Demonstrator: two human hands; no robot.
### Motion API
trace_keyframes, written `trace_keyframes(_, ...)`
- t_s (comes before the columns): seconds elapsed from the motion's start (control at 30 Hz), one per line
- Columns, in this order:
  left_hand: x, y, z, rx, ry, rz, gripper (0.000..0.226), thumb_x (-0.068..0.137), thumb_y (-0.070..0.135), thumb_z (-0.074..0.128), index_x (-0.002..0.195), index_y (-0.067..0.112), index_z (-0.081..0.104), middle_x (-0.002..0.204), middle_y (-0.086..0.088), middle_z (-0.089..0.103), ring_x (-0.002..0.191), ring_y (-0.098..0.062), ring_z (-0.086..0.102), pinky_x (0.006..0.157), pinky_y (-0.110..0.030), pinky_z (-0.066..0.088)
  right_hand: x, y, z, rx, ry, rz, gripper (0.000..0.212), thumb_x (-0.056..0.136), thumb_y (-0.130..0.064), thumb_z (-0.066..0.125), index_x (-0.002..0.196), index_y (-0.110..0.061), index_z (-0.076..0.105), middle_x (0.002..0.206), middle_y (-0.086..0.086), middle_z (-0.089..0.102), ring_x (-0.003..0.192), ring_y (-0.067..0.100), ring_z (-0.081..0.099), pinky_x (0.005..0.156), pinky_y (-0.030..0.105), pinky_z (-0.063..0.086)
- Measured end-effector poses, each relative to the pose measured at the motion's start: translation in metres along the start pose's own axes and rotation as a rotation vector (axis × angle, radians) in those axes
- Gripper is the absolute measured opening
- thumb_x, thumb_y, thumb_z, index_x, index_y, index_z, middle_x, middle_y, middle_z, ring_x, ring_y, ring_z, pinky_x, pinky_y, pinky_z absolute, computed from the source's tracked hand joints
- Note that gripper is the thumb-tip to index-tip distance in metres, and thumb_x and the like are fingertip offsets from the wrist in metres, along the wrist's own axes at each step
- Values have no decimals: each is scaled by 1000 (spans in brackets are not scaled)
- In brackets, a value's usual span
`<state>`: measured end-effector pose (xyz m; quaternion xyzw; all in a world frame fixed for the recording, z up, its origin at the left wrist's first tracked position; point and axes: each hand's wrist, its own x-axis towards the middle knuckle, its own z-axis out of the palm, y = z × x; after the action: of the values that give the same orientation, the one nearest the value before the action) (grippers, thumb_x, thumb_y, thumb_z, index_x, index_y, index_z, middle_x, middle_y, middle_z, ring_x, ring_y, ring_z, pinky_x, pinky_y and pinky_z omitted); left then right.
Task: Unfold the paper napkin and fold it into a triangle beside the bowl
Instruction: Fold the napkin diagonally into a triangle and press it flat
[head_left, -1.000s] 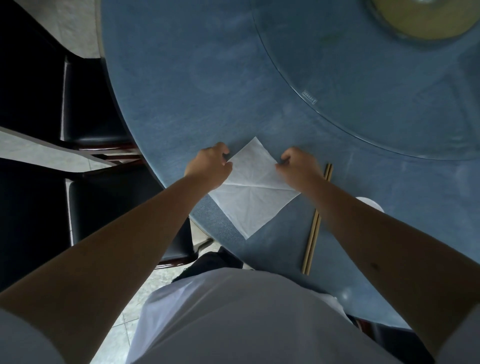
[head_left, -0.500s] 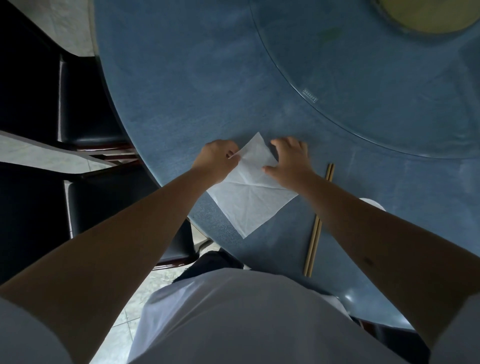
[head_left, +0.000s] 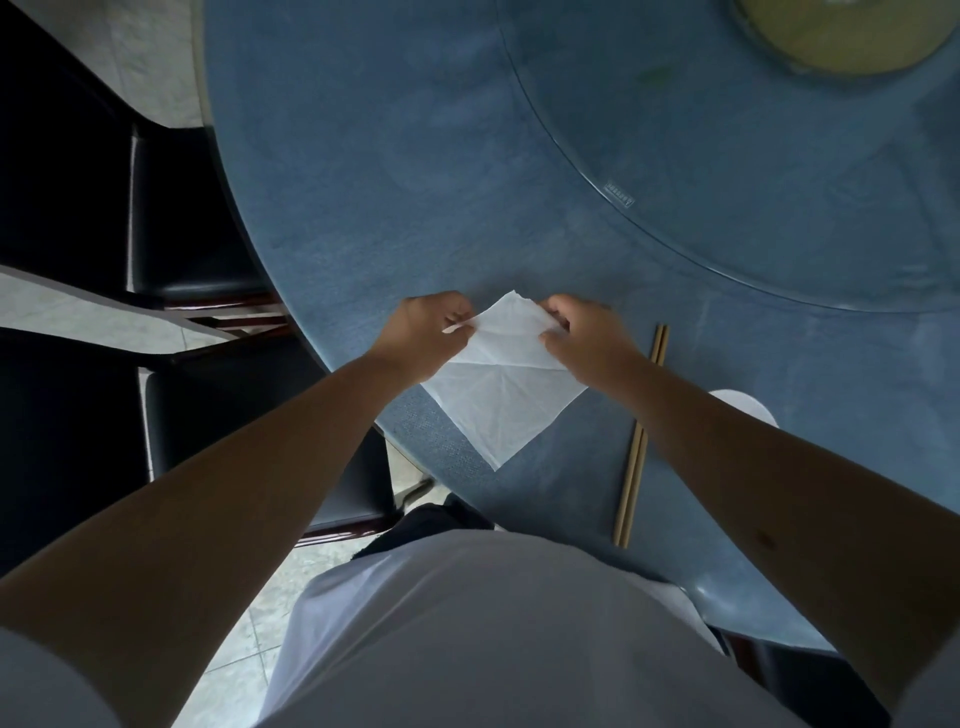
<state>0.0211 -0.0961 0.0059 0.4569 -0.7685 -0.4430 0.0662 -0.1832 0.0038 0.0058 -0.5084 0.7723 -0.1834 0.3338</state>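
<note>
A white paper napkin (head_left: 500, 395) lies opened like a diamond near the table's front edge, creased across its middle. Its far corner is lifted off the cloth. My left hand (head_left: 423, 335) pinches the napkin's upper left edge. My right hand (head_left: 584, 332) pinches the upper right edge close to the far corner. The white bowl (head_left: 748, 405) sits to the right, mostly hidden behind my right forearm.
A pair of wooden chopsticks (head_left: 640, 441) lies between napkin and bowl. A glass turntable (head_left: 727, 208) covers the blue table's (head_left: 363, 182) far right, with a yellowish dish (head_left: 841, 36) on it. Black chairs (head_left: 187, 234) stand at the left.
Both hands moved in from the napkin's side corners toward its far corner and took hold of it. The far half has lifted off the table.
</note>
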Motion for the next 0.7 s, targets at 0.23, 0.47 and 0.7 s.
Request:
trace_keyframes(0.23,-26,-4,-2,216,13,267,6,84,13,69,90,13,71,89,2,70,86,-15,62,76,-29,48,-33,9,11,-181,89,-156,4,81,-16,63,83,-12,64,82,4,62,84,23,50,66,30,34)
trace_keyframes(0.47,-54,-16,2,405,-6,398,8,79,13,69,83,20,69,95,5,68,97,-21,59,86,-39,40,-65,12,22,-279,99,-200,14,79,-13,62,89,-18,71,107,1,66,108,27,50,91,41,42)
trace_keyframes(0.7,-75,-24,10,490,31,427,7,78,13,70,81,19,72,105,1,67,100,-24,60,86,-44,37,-89,17,35,-375,112,-221,11,79,-14,65,87,-18,72,113,0,65,110,26,49,91,40,38)
